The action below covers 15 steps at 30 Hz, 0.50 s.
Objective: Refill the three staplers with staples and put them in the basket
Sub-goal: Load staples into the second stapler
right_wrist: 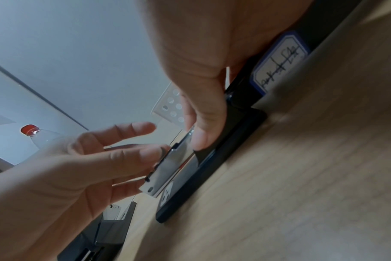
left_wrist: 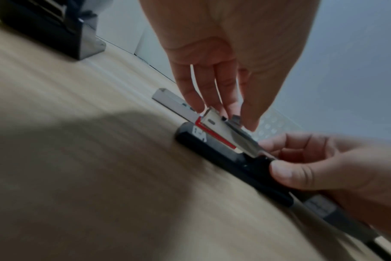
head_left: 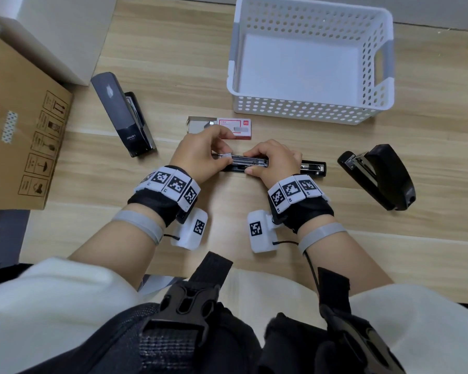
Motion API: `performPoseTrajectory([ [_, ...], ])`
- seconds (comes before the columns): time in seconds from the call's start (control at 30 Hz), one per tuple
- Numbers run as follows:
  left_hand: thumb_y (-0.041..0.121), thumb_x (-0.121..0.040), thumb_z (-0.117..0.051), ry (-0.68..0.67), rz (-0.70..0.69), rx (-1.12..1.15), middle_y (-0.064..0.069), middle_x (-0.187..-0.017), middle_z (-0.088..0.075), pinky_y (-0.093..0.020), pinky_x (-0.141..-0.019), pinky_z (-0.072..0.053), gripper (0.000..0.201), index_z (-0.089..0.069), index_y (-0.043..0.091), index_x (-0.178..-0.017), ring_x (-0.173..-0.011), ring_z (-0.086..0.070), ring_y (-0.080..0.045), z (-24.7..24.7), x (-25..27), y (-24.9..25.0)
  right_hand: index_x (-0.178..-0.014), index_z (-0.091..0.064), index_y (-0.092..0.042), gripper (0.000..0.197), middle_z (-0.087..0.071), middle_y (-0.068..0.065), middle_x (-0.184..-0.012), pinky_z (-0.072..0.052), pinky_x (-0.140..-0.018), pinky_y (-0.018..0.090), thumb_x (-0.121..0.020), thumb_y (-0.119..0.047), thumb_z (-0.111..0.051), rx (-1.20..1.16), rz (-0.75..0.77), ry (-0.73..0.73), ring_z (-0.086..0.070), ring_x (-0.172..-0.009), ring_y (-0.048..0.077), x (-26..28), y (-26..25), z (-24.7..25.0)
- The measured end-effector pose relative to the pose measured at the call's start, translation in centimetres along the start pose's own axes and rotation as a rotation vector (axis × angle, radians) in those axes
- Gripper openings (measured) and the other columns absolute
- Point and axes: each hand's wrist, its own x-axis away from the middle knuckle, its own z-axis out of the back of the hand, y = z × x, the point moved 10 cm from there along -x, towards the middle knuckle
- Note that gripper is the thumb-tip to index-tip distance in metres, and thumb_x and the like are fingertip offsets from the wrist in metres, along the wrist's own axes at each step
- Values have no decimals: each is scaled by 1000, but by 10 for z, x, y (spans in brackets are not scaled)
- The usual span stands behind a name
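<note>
A black stapler [head_left: 314, 168] lies opened flat on the table in front of me, its metal magazine [head_left: 251, 161] facing up. My right hand [head_left: 251, 161] grips it across the middle, thumb on the near side of the base [right_wrist: 212, 167]. My left hand [head_left: 223, 153] pinches a short silver strip of staples at the magazine's left end [left_wrist: 212, 121]. A grey stapler [head_left: 125, 114] lies open at the left, and a black stapler [head_left: 378, 176] lies open at the right. The white perforated basket [head_left: 303, 109] stands behind, with nothing in it.
A red-and-white staple box [head_left: 235, 128] lies open just behind my hands. A brown cardboard box [head_left: 19, 130] and a white box [head_left: 65, 31] stand at the left. The right wrist view shows a clear bottle with a red cap [right_wrist: 29, 129] beyond the table.
</note>
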Motion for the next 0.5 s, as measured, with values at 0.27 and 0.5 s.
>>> performPoseTrajectory([
  [0.27, 17, -73, -68, -10, -27, -167, 18, -79, -65, -34, -85, -50, 41, -54, 33, -108, -86, -65, -10, 3, 5, 3, -94, -66, -33, 25, -61, -8, -105, -19, -86, 29, -71, -27, -74, 16, 1, -12, -51, -107, 14, -1, 0, -1],
  [0.5, 21, -75, -68, 5, -43, -242, 13, -92, -72, -33, -86, -48, 39, -55, 33, -109, -93, -64, -13, 4, 6, 7, -95, -65, -33, 24, -61, -9, -105, -18, -85, 29, -72, -28, -73, 26, 1, -18, -51, -107, 14, -1, 0, -1],
])
